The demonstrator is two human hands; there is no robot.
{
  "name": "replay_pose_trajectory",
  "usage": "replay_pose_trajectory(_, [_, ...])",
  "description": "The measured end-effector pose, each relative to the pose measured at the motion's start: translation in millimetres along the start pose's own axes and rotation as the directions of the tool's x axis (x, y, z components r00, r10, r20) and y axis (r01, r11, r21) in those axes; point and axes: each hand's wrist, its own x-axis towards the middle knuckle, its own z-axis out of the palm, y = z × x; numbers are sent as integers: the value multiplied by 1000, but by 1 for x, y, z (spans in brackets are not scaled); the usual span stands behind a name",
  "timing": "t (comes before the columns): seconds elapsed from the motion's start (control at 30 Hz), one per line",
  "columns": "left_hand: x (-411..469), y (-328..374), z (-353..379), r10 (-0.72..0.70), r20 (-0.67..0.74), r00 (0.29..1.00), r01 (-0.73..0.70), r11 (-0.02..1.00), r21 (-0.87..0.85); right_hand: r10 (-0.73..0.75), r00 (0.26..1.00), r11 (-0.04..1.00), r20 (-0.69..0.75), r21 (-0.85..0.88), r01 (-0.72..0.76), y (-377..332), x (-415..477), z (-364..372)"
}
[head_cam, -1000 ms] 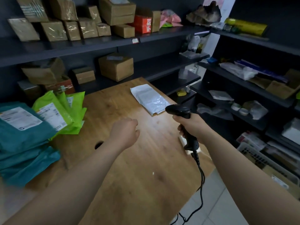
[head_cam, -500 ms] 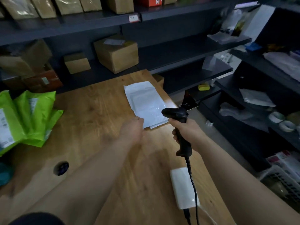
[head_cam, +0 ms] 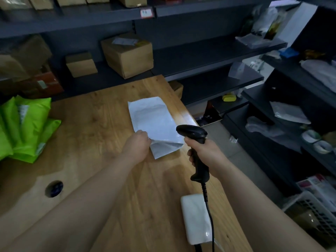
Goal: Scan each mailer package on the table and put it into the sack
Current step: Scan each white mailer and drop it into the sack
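The left grip [head_cam: 138,142] has reached the white mailer [head_cam: 154,120] by the table's [head_cam: 94,146] right edge and now pinches its near corner, lifting it. The right grip [head_cam: 204,151] stays clenched round the barcode scanner [head_cam: 191,132] just beside it; the scan looks next.

Green mailers [head_cam: 27,128] off left edge; scanner cable [head_cam: 211,224] off bottom edge.

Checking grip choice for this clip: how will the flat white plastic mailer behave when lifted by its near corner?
Probably floppy: the flat white plastic mailer bends where the left hand pinches its near edge. Likely light, since it lies thin on the wooden table. Its sheen suggests it may slide easily.
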Motion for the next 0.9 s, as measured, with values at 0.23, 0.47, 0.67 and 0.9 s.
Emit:
replay_pose_trajectory(0.23, [-79,-39,-65,-197,-108,975,165,955,-248,-61,993,996,104,64,55,-15,-54,38])
replay_pose_trajectory(0.47, [-168,-92,-121,-351,-163,922,229,834,-502,-114,974,993,197,-11,119,-17,-109,102])
replay_pose_trajectory(0.67, [-241,-171,-138,-547,-79,833,374,664,-648,-116,964,985,238,-98,143,-11,-137,161])
replay_pose_trajectory(0.9, [-310,-264,-137,-581,18,814,560,775,-292,-93,949,976,300,-159,146,3,-154,220])
